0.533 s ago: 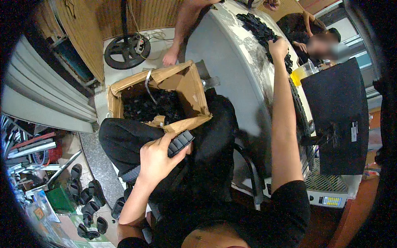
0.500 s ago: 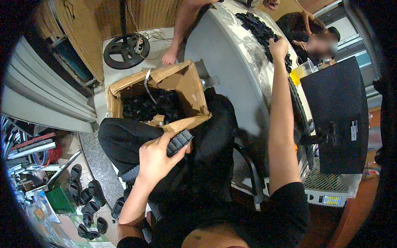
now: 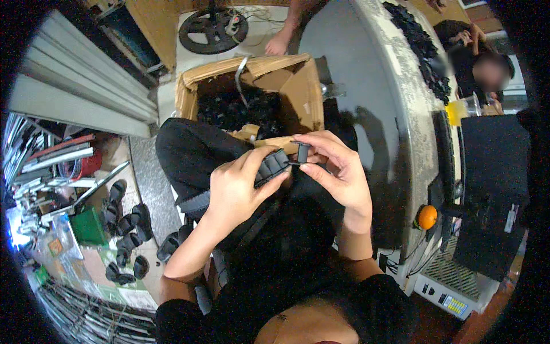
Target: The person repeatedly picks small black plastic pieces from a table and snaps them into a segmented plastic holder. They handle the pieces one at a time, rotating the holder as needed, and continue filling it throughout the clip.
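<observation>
Over my lap, my left hand [image 3: 238, 183] is closed around the end of a black plastic cable drag chain [image 3: 271, 168]. A ribbed stretch of that chain shows again beyond the left wrist, across my leg. Between thumb and fingers, my right hand [image 3: 338, 169] pinches a single black chain link [image 3: 302, 153]. The link is held right at the chain's end; whether the two are joined, I cannot tell. Just beyond both hands stands an open cardboard box [image 3: 309, 97] with many loose black pieces [image 3: 243, 109] in it.
On the right, a worn table [image 3: 395, 74] bears a long pile of black pieces [image 3: 421, 51], a monitor [image 3: 487, 189] and an orange [image 3: 427, 218]. Another person [image 3: 478, 74] sits behind it. Sandals [image 3: 134, 221] and metal profiles [image 3: 46, 155] lie on the floor at left.
My right hand has come from the black pile on the table to my left hand, now with a link in it. My left hand still grips the chain. The view has shifted.
</observation>
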A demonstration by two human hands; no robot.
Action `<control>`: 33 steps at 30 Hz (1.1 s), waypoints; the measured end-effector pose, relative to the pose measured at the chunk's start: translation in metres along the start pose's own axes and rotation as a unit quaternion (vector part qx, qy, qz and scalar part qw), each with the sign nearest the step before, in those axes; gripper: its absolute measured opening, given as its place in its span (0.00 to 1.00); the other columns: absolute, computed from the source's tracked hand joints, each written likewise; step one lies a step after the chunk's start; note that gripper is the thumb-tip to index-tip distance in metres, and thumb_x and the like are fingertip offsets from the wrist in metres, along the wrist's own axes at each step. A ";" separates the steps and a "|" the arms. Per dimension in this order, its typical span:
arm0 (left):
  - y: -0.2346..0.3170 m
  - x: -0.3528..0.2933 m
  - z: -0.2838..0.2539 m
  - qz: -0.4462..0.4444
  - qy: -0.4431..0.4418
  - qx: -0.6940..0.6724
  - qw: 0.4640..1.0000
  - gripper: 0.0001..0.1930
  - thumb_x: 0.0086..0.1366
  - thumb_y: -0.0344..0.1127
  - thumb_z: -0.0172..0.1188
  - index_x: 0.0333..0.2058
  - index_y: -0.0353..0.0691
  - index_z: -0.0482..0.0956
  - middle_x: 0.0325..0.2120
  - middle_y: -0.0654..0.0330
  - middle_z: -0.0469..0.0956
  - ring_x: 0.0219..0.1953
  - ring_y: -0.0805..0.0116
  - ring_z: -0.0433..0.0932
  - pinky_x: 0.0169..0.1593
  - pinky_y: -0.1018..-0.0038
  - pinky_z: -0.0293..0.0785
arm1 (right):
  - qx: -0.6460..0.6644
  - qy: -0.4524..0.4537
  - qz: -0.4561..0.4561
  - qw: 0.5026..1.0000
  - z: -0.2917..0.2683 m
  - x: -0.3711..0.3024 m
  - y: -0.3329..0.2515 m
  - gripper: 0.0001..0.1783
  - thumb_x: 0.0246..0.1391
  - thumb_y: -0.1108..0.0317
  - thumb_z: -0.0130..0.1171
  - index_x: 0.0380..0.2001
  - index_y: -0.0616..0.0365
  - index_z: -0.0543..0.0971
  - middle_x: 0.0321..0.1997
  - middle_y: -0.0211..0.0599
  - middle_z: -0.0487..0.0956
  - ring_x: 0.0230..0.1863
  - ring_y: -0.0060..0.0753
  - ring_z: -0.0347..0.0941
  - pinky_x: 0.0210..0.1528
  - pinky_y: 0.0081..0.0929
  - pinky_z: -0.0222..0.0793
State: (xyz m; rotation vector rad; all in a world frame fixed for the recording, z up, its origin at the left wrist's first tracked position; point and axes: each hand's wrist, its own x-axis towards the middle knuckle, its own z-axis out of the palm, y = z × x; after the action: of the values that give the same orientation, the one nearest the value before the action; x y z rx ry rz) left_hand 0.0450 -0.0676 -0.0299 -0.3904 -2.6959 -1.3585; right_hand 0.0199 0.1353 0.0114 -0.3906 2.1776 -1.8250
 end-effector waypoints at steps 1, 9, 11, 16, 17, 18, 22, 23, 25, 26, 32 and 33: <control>-0.001 0.000 0.001 0.001 -0.006 -0.003 1.000 0.21 0.54 0.43 0.68 0.45 0.41 0.75 0.34 0.50 0.80 0.34 0.50 0.81 0.36 0.63 0.76 | 0.000 0.005 0.002 1.000 0.003 0.002 0.003 0.23 0.50 0.79 0.60 0.52 0.61 0.75 0.49 0.35 0.72 0.46 0.24 0.71 0.48 0.20 0.70; -0.002 0.004 0.002 0.005 -0.006 0.008 1.000 0.23 0.52 0.42 0.68 0.46 0.43 0.74 0.33 0.51 0.80 0.34 0.50 0.80 0.37 0.62 0.76 | -0.101 0.012 -0.011 0.995 -0.003 -0.005 0.008 0.21 0.49 0.79 0.60 0.49 0.64 0.76 0.49 0.39 0.76 0.49 0.29 0.74 0.51 0.22 0.69; -0.003 0.004 0.003 0.043 0.000 0.023 0.999 0.23 0.53 0.45 0.68 0.45 0.42 0.73 0.29 0.52 0.79 0.29 0.51 0.80 0.32 0.64 0.76 | -0.089 0.013 0.006 0.996 0.002 -0.007 0.010 0.20 0.49 0.78 0.61 0.49 0.64 0.76 0.48 0.39 0.77 0.48 0.29 0.75 0.50 0.22 0.70; -0.003 0.000 0.002 0.020 -0.021 0.007 1.000 0.23 0.52 0.44 0.68 0.44 0.41 0.74 0.29 0.52 0.79 0.29 0.51 0.80 0.33 0.63 0.75 | -0.046 0.052 -0.024 0.997 0.017 -0.009 0.019 0.19 0.52 0.71 0.63 0.48 0.66 0.77 0.44 0.39 0.78 0.43 0.26 0.76 0.46 0.22 0.72; -0.003 0.000 0.002 0.040 -0.007 0.013 0.999 0.23 0.53 0.46 0.68 0.43 0.40 0.73 0.27 0.52 0.79 0.27 0.51 0.80 0.31 0.63 0.76 | -0.031 0.063 -0.028 0.997 0.019 -0.010 0.020 0.19 0.52 0.70 0.63 0.47 0.66 0.77 0.44 0.38 0.78 0.43 0.26 0.76 0.46 0.21 0.72; -0.003 0.001 0.003 0.054 0.002 0.018 0.998 0.24 0.53 0.47 0.68 0.42 0.39 0.73 0.25 0.52 0.78 0.24 0.52 0.80 0.28 0.64 0.76 | -0.017 0.074 -0.031 0.997 0.021 -0.012 0.022 0.20 0.52 0.68 0.63 0.47 0.66 0.77 0.44 0.38 0.78 0.42 0.25 0.76 0.45 0.20 0.72; -0.003 0.000 0.004 0.044 0.005 0.018 0.999 0.23 0.52 0.48 0.69 0.39 0.38 0.73 0.23 0.52 0.78 0.23 0.52 0.79 0.27 0.64 0.75 | -0.021 0.123 -0.041 0.991 0.026 -0.016 0.024 0.22 0.52 0.65 0.65 0.47 0.67 0.77 0.44 0.39 0.78 0.42 0.26 0.76 0.44 0.20 0.72; -0.002 0.000 0.004 0.042 0.006 0.017 0.999 0.23 0.52 0.48 0.69 0.38 0.38 0.73 0.22 0.52 0.78 0.22 0.52 0.79 0.26 0.65 0.75 | -0.003 0.120 -0.041 0.992 0.026 -0.017 0.024 0.22 0.52 0.65 0.65 0.47 0.67 0.77 0.44 0.39 0.78 0.42 0.27 0.76 0.44 0.20 0.73; -0.001 -0.002 0.004 0.040 0.002 0.019 0.999 0.22 0.52 0.48 0.69 0.36 0.37 0.73 0.22 0.52 0.78 0.22 0.53 0.79 0.26 0.65 0.75 | 0.038 0.105 -0.033 0.993 0.025 -0.016 0.024 0.22 0.51 0.65 0.65 0.46 0.67 0.78 0.44 0.40 0.79 0.42 0.27 0.77 0.44 0.21 0.73; -0.001 -0.003 0.004 0.042 -0.003 0.021 0.999 0.22 0.52 0.48 0.69 0.36 0.38 0.73 0.22 0.52 0.78 0.22 0.53 0.79 0.26 0.65 0.75 | 0.034 0.094 -0.050 0.994 0.024 -0.015 0.024 0.20 0.51 0.68 0.64 0.47 0.66 0.77 0.45 0.40 0.78 0.43 0.29 0.77 0.45 0.23 0.74; 0.001 -0.004 0.005 0.055 -0.021 0.039 0.997 0.21 0.51 0.47 0.70 0.33 0.38 0.73 0.21 0.52 0.77 0.21 0.53 0.79 0.26 0.65 0.75 | -0.001 0.060 -0.077 0.995 0.017 -0.013 0.026 0.17 0.52 0.80 0.58 0.47 0.63 0.78 0.44 0.40 0.79 0.41 0.31 0.79 0.46 0.25 0.76; 0.001 -0.004 0.005 0.062 -0.032 0.039 0.997 0.21 0.51 0.47 0.70 0.32 0.38 0.73 0.20 0.52 0.77 0.21 0.53 0.79 0.26 0.65 0.75 | -0.020 0.037 -0.063 0.997 0.015 -0.013 0.026 0.20 0.49 0.85 0.54 0.46 0.62 0.79 0.43 0.40 0.80 0.41 0.30 0.79 0.42 0.24 0.77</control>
State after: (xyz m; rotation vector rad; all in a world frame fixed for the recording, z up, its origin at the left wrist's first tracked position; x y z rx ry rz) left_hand 0.0491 -0.0636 -0.0330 -0.5918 -2.7137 -1.2251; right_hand 0.0371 0.1309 -0.0165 -0.4875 2.2894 -1.8918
